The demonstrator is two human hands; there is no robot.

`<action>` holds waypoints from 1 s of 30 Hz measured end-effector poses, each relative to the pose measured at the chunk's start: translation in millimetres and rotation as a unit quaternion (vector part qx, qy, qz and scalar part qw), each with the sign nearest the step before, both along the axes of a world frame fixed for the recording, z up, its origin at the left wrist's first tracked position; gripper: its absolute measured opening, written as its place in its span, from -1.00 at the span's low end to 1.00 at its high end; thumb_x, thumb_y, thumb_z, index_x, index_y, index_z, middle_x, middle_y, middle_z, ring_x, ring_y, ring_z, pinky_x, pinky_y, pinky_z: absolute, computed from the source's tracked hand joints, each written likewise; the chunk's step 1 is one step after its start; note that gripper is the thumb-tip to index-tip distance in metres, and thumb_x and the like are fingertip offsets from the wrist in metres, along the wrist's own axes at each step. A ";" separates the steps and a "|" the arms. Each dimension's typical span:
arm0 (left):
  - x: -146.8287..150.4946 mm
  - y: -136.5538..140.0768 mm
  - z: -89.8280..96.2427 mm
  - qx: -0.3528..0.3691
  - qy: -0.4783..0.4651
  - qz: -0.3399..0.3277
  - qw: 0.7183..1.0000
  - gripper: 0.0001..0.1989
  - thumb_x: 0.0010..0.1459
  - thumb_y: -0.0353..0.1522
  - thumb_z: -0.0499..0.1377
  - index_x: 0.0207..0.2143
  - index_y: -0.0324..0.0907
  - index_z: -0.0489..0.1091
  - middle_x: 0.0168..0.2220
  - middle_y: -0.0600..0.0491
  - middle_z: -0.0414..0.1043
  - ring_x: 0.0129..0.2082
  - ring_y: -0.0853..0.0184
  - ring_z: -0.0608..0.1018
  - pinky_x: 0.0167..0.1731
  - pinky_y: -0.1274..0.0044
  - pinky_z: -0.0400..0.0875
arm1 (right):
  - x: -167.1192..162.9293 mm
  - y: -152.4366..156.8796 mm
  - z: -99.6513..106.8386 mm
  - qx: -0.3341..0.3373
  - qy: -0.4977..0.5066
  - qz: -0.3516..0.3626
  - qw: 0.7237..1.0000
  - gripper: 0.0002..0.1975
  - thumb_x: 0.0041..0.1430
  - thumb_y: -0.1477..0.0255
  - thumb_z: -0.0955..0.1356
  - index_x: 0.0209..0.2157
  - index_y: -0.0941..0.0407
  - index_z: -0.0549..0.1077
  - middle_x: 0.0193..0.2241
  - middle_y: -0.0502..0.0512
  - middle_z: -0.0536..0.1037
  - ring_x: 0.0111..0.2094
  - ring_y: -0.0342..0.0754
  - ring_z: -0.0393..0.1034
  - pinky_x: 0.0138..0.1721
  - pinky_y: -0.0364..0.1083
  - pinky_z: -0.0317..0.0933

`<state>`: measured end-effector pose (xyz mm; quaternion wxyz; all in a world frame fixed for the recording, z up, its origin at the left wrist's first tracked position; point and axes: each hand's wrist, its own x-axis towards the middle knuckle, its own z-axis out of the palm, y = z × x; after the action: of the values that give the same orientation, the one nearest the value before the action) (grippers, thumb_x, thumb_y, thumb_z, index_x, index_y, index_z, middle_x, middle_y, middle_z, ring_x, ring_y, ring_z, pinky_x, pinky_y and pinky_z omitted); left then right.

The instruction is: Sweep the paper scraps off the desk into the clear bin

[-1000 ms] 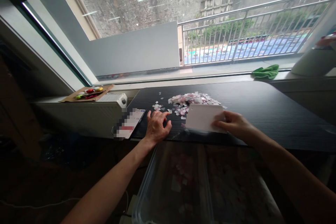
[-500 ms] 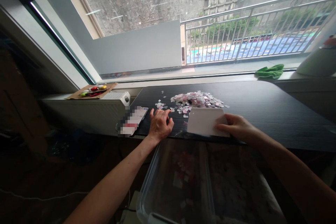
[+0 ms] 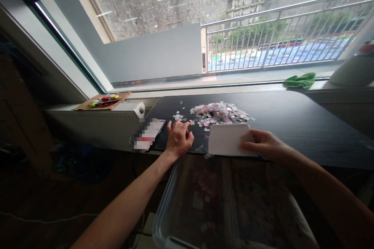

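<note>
Paper scraps [image 3: 218,112] obstruct ahead; tabletop [image 3: 304,128] offers passage right.

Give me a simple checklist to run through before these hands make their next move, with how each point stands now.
1. White card held: ok, the right hand grips its right end.
2. Left hand holding nothing: ok, none visible in its curled fingers.
3. Left hand touching the black table: cannot tell.
4. Paper scraps all in one pile: not ok, some lie apart on its left.
5. Phone apart from the scraps: ok, it lies left of the left hand.
</note>
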<state>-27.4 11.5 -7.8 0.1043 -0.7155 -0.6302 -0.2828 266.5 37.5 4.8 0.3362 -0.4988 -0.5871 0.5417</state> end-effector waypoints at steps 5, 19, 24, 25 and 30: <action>-0.3 0.2 -0.2 0.001 -0.001 -0.002 1.000 -0.71 0.13 -0.39 0.08 -0.08 -0.13 0.39 -0.34 0.04 0.49 -0.09 0.16 0.48 0.25 0.09 -0.01 | -8.9 8.8 8.3 0.049 -0.022 -0.052 0.997 -0.78 -0.26 0.35 0.47 -0.45 0.08 0.53 -0.49 0.02 0.61 -0.47 -0.05 0.47 -0.46 -0.12 0.33; 1.6 -1.2 2.8 -0.005 0.002 0.004 1.000 -0.72 0.12 -0.40 0.08 -0.10 -0.12 0.39 -0.35 0.05 0.48 -0.10 0.16 0.48 0.25 0.09 -0.01 | -5.7 11.7 9.7 0.066 -0.047 -0.045 0.996 -0.81 -0.19 0.37 0.47 -0.42 0.08 0.54 -0.43 0.05 0.65 -0.39 0.00 0.52 -0.40 -0.10 0.39; 1.9 -2.0 3.1 -0.010 0.001 0.003 1.000 -0.72 0.12 -0.40 0.08 -0.09 -0.14 0.39 -0.35 0.05 0.49 -0.09 0.16 0.48 0.26 0.10 -0.03 | -15.2 8.3 13.0 0.016 -0.046 -0.033 0.998 -0.81 -0.27 0.41 0.48 -0.48 0.10 0.52 -0.49 0.03 0.63 -0.46 -0.02 0.49 -0.42 -0.09 0.38; 1.8 -2.1 2.9 -0.010 0.001 0.003 1.000 -0.72 0.12 -0.40 0.08 -0.09 -0.14 0.39 -0.35 0.04 0.49 -0.09 0.16 0.48 0.26 0.09 -0.03 | -17.4 6.4 15.0 0.004 -0.036 -0.020 0.999 -0.79 -0.29 0.42 0.49 -0.47 0.10 0.53 -0.48 0.03 0.63 -0.45 -0.02 0.50 -0.42 -0.09 0.38; 1.1 -1.4 1.5 -0.008 0.002 0.002 1.000 -0.71 0.12 -0.40 0.08 -0.08 -0.16 0.39 -0.35 0.04 0.49 -0.08 0.15 0.47 0.27 0.09 -0.04 | -21.9 0.4 20.9 -0.021 -0.009 -0.001 1.000 -0.79 -0.31 0.43 0.50 -0.47 0.11 0.54 -0.45 0.04 0.64 -0.42 -0.01 0.51 -0.38 -0.10 0.38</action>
<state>-26.2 10.0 -6.3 0.1008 -0.7157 -0.6336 -0.2762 244.5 37.9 25.8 0.3208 -0.5108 -0.5780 0.5496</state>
